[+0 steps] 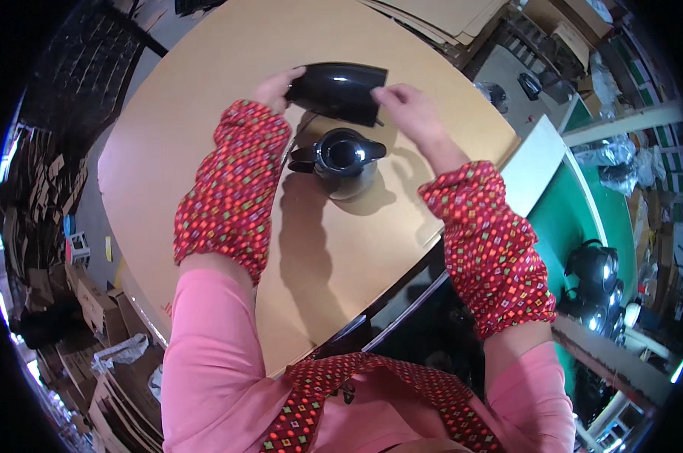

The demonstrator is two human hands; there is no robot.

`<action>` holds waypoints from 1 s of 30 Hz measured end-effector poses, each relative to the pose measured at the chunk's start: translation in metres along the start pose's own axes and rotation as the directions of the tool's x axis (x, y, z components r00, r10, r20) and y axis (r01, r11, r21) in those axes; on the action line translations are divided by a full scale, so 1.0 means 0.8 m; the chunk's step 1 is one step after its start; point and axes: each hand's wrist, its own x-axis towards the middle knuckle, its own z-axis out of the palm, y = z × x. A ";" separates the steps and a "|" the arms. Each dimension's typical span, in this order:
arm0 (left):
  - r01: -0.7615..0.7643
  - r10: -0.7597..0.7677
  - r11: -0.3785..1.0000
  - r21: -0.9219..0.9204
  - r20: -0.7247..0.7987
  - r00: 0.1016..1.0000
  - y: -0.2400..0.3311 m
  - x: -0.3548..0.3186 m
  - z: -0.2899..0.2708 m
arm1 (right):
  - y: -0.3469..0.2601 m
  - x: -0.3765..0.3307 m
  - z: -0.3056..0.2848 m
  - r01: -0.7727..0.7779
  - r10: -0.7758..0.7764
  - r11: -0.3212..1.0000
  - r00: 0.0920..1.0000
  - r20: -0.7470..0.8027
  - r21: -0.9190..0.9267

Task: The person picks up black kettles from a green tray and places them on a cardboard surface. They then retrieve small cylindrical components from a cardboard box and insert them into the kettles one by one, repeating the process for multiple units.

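A glossy black curved piece, like a panel or casing point(338, 90), is held up off the table between my two hands. My left hand point(276, 90) grips its left end, the fingers partly hidden behind it. At the other end, the fingertips of my right hand point(411, 112) pinch the right edge. Just nearer to me stands a jug-like pot point(343, 155) with an open black rim, a black handle on its left and a spout on its right. The pot is upright on the cardboard-covered table point(228, 302), and neither hand touches it.
To the right lies a green work surface point(568, 219) with a white board point(534, 162) along its edge and several glossy black pots point(594, 279) on it. Flat cardboard sheets point(440, 15) are stacked beyond the table. Cardboard boxes point(100, 309) crowd the floor at the left.
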 end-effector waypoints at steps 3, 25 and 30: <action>-0.268 0.269 0.963 -0.030 0.012 0.963 0.018 -0.038 -0.062 | -0.025 -0.043 0.020 0.103 -0.047 0.968 0.970 0.239 -0.227; -0.701 0.896 0.421 0.576 -0.142 0.421 -0.097 -0.607 -0.211 | -0.113 -0.525 -0.126 0.246 -0.302 0.917 0.943 -0.143 -0.315; -0.823 0.779 0.536 0.190 0.264 0.568 -0.143 -0.632 -0.176 | -0.011 -0.789 -0.235 0.163 -0.319 0.941 0.722 -0.614 -0.298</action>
